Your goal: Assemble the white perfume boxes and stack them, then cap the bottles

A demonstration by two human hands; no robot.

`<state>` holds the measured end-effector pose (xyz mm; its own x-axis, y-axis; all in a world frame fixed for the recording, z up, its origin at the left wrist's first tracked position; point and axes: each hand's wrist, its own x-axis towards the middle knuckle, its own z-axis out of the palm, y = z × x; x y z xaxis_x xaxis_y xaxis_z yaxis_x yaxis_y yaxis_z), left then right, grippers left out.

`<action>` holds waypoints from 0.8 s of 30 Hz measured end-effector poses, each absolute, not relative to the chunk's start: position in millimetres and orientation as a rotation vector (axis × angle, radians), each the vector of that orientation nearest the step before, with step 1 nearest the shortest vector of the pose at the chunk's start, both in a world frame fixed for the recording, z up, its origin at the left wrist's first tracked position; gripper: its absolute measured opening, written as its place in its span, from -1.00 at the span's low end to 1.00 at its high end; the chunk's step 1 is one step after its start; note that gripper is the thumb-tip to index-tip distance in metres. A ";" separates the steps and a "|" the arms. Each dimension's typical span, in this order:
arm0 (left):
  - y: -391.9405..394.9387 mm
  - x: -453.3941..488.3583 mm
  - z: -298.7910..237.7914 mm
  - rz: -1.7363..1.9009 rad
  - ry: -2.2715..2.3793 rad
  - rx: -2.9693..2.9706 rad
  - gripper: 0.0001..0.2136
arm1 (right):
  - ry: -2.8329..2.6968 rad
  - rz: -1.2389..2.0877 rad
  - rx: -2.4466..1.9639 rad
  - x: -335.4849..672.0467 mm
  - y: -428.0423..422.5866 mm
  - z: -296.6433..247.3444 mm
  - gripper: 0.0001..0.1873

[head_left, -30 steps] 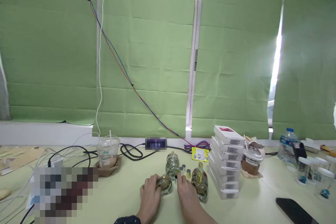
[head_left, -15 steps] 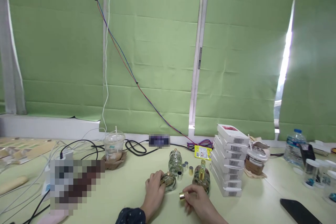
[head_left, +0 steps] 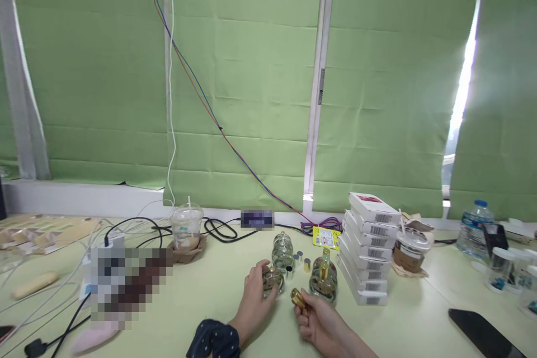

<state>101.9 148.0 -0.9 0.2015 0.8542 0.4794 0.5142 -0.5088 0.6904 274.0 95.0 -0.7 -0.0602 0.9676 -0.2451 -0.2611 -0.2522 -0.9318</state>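
Note:
My left hand (head_left: 255, 297) is closed round the side of a round, ridged glass bottle (head_left: 274, 281) on the table. To the right, my right hand (head_left: 319, 318) pinches a small shiny gold cap (head_left: 297, 298) in front of the bottles. A taller ridged glass bottle (head_left: 283, 250) stands behind the held one. Beside my right hand is another glass bottle (head_left: 324, 282) with a gold neck. Several small silver and gold caps, among them a gold one (head_left: 307, 265), stand between the bottles.
A stack of white boxes (head_left: 369, 251) rises right of the bottles. Lidded cups (head_left: 187, 226), a water bottle (head_left: 476, 229), clear jars (head_left: 500, 268) and a black phone (head_left: 482, 333) sit around the table. Cables (head_left: 226, 232) run along the back and left.
My right hand has turned the gold cap from lying sideways to a tilted position and shifted slightly right. My left hand keeps hold of the glass bottle. The view has shifted slightly.

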 end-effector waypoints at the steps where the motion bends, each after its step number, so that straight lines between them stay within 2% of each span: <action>1: 148.8 102.0 -1.4 1.231 1.262 2.091 -0.63 | -0.997 1.408 -1.273 274.3 95.3 1.0 -0.66; 5: 150.2 101.6 0.5 1.207 1.169 2.058 -0.65 | -1.384 0.774 -1.592 278.2 92.3 10.2 -0.65; 10: 144.2 101.1 6.6 1.166 1.033 2.073 -0.61 | -1.608 0.400 -1.748 282.6 86.9 15.5 -0.90; 12: 139.8 101.6 7.6 1.128 0.932 2.098 -0.57 | -1.702 0.325 -1.805 282.5 86.6 14.4 -0.92; 20: 126.9 104.2 10.7 1.043 0.734 2.158 -0.46 | -1.779 0.304 -1.759 292.7 85.7 23.1 -0.82; 24: 125.8 105.2 11.8 1.030 0.712 2.175 -0.40 | -1.572 0.743 -1.418 299.5 91.3 32.2 -0.85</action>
<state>105.2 125.8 11.8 0.5506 0.6864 0.4751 0.2019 -0.6617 0.7221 299.5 91.3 32.2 0.0254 0.9777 0.2085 0.4598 0.1738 -0.8709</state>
